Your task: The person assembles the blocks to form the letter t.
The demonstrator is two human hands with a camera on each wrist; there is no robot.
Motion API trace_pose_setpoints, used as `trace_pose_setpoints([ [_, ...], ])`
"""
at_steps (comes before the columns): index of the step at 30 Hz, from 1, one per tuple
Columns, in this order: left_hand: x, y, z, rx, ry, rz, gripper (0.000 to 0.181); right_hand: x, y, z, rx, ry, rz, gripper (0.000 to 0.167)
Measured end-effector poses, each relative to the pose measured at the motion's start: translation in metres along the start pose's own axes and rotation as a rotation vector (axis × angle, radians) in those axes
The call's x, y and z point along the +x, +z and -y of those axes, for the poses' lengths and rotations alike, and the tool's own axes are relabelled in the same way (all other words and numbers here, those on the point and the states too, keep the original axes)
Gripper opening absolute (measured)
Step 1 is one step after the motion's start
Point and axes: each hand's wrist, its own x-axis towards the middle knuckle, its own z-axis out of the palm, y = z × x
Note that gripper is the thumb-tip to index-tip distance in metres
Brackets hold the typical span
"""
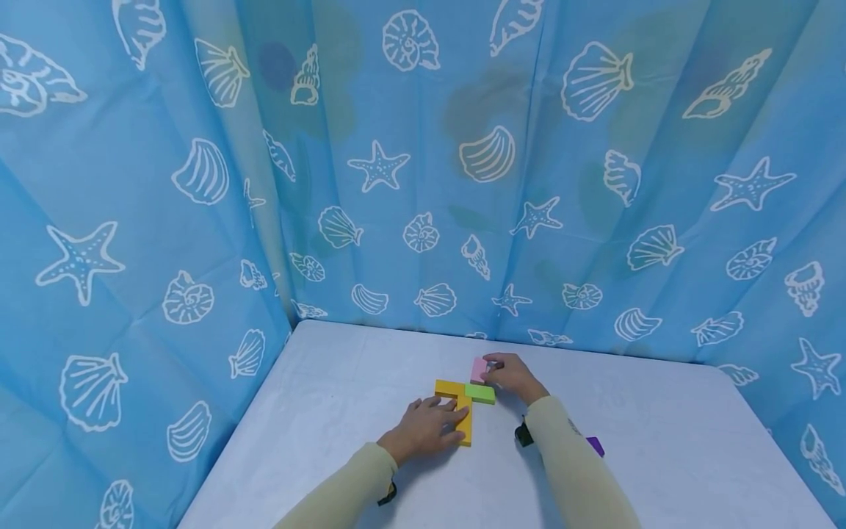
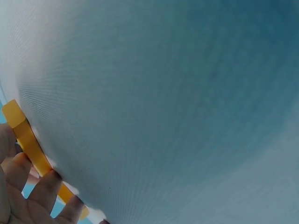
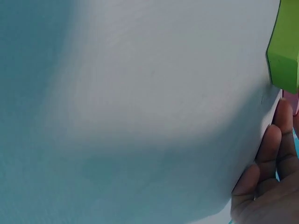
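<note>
My left hand [image 1: 428, 426] lies over yellow blocks [image 1: 465, 430] on the white table, its spread fingers touching them. In the left wrist view, fingertips rest along a yellow bar [image 2: 35, 149]. Whether the yellow shape is one piece or several is hidden by the hand. A light green block [image 1: 480, 394] adjoins its upper right. Just beyond the green block, my right hand [image 1: 510, 375] pinches a small pink block [image 1: 479, 369] by its right side. The right wrist view shows the green block [image 3: 285, 51] above the fingers, with a sliver of pink beside the fingertips.
A purple piece [image 1: 595, 446] lies on the table [image 1: 661, 426], partly covered by the right forearm. Blue curtains [image 1: 423, 184] with white shell prints hang behind and left of the table. A dark strap device [image 1: 523, 433] sits at the right wrist.
</note>
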Motion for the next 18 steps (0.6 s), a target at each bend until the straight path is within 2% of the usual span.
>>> trace_pose_setpoints([
  [5,0.001,0.002,0.0,-0.006,0.006,0.006,0.055,-0.001,0.003,0.004,-0.023,-0.047,0.011,0.05],
  [18,0.002,0.0,0.001,0.005,0.002,-0.002,0.055,0.001,0.009,0.013,-0.052,-0.067,0.006,0.05],
])
